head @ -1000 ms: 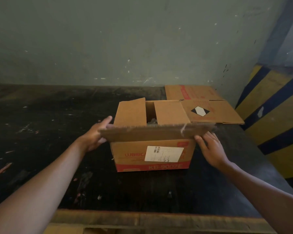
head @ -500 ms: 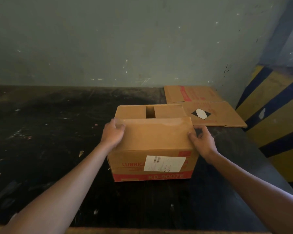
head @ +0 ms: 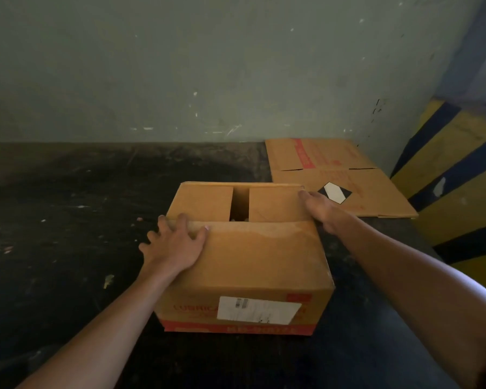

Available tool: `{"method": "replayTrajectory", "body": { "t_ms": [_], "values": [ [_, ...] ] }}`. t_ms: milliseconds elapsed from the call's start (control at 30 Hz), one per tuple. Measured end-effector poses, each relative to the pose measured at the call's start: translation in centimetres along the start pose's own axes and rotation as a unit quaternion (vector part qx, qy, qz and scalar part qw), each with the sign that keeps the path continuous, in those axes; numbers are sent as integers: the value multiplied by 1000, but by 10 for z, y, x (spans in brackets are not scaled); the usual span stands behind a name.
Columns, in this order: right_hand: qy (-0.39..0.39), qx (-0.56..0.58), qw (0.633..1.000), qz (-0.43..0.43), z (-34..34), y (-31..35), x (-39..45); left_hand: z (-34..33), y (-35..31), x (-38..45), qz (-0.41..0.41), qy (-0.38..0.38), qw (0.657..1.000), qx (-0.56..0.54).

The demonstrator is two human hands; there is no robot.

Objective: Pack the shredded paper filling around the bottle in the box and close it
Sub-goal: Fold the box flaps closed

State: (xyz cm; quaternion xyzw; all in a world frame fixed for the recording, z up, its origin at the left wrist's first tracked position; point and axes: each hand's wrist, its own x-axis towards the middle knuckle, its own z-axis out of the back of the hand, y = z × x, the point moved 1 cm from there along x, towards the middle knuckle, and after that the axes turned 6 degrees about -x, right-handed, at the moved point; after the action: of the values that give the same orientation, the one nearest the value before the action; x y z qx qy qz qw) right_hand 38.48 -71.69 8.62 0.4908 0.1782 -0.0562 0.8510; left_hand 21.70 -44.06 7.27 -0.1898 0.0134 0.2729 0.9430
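Brown box [head: 253,265], near flap folded down; left hand [head: 177,245] flat, grip open; right hand [head: 324,210] grip unclear.

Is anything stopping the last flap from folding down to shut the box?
Nothing visible blocks it. The near flap already lies flat under the left hand. The two side flaps are down too, with a gap between them. The right hand reaches toward the box's far edge, where the last flap isn't clearly visible.
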Motion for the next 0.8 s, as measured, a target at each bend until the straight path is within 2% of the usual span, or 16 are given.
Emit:
{"method": "replayTrajectory", "body": {
  "t_ms": [167,333,400,533,700,800],
  "values": [
    [-21,23,999,-35,-10,26,40,-2,2,2,5,4,1000,-11],
    [-30,127,990,-55,-5,45,63,-3,4,1,2,0,1000,-3],
    [-58,171,984,-16,-5,57,63,-3,4,1,4,-3,1000,8],
    [-110,179,972,106,-3,83,43,-1,1,0,23,4,1000,15],
    [-120,217,961,124,0,70,4,-3,-6,-12,47,5,999,17],
    [-127,186,967,117,-3,49,-22,-3,-5,-20,46,-10,999,3]
  ]
}}
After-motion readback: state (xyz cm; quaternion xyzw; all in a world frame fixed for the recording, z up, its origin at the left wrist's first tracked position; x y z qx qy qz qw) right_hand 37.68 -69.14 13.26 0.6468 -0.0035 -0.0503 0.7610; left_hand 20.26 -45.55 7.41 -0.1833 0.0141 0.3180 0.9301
